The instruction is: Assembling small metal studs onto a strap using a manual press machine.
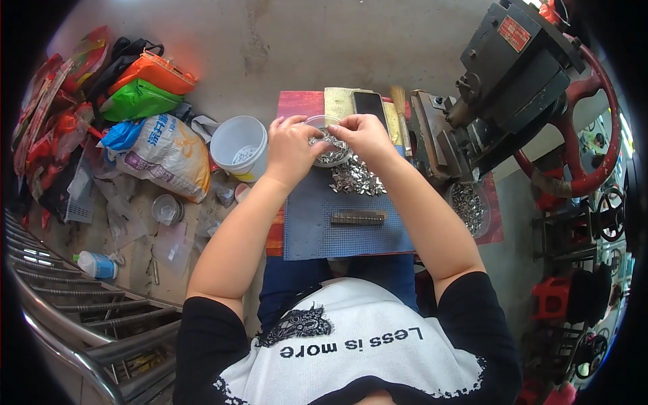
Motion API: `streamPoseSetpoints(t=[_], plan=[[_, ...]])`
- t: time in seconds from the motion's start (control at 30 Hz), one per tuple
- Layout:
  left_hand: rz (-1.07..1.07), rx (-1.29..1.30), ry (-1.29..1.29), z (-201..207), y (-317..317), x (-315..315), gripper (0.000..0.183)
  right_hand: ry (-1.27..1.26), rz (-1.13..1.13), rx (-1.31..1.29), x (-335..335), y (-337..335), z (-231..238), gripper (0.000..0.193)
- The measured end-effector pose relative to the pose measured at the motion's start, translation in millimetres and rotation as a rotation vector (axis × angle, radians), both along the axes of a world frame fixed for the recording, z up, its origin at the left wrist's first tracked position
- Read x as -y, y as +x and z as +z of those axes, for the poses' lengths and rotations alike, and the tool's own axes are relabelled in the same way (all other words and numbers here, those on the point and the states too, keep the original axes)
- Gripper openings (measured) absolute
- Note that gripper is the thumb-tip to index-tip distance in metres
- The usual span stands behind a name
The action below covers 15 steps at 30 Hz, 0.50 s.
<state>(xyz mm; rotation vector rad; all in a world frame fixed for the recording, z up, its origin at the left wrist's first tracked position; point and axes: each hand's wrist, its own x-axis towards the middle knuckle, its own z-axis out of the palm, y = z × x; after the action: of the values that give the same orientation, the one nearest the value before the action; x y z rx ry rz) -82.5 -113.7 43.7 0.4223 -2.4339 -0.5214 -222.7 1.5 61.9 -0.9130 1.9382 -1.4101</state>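
A clear round tub (333, 159) of small silvery metal pieces stands on the blue mat (307, 229), between my two hands. My left hand (291, 147) bends over the tub's left side, thumb and fingers curled close to the pieces. From the right, my right hand (364, 137) pinches at the tub's rim; what lies between its fingertips is too small to make out. In front of the tub spreads a loose heap of metal pieces (359, 178). Nearer to me, a dark metal bar holding a row of small pieces (358, 218) lies across the mat.
A phone (368, 104) lies behind the tub beside a brush (399, 108). To the right stands a dark hand-wheel press (513, 74), with a tray of metal pieces (467, 208) below. A white bucket (238, 143), sacks (158, 152) and a metal rack (81, 337) fill the left.
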Motion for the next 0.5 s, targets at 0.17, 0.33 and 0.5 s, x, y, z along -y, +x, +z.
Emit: streamPoseSetpoints(t=[0.17,0.33,0.5], plan=[[0.046,-0.100,-0.037,-2,4,0,0.023,0.074,0.094,-0.046,-5,4,6,0.021],[0.035,-0.177,0.072,0,33,-22,0.020,0.032,0.075,0.008,-28,11,-3,0.022],[-0.080,-0.013,0.443,-29,80,-75,0.023,0.354,0.228,-0.085,-75,51,-21,0.016]])
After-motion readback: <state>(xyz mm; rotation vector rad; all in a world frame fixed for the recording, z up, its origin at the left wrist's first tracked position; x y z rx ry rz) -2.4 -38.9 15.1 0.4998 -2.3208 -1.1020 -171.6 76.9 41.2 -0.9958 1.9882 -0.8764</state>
